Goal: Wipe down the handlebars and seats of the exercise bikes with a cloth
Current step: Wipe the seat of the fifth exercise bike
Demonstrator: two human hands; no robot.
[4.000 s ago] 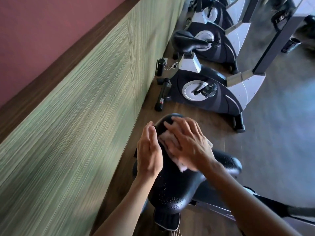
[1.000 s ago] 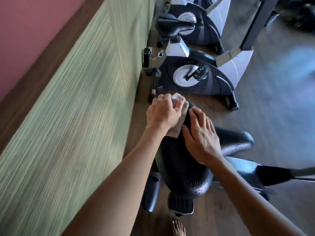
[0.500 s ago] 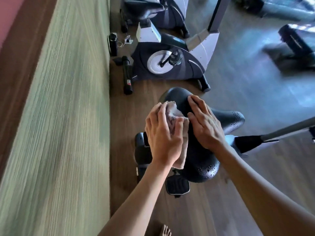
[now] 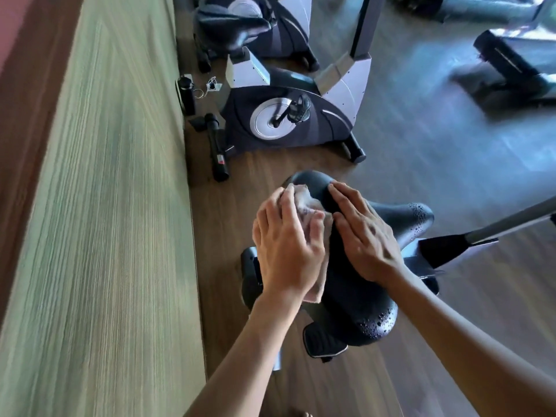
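The black bike seat lies below me, with water drops on its rear edge and its right wing. My left hand holds a pale pink cloth against the seat's left side, with fingers and thumb curled over the cloth. My right hand lies flat on top of the seat, fingers straight and pointing toward the narrow nose. This bike's handlebars are out of view.
A green panelled wall runs close along the left. A second exercise bike stands ahead, with another seat beyond it. A black bottle stands by the wall. A treadmill base sits far right. A pedal hangs under the seat.
The cloth has passed from my right hand to my left. My left hand has drawn it from the seat's nose back along the left side, and my right hand now rests flat on top.
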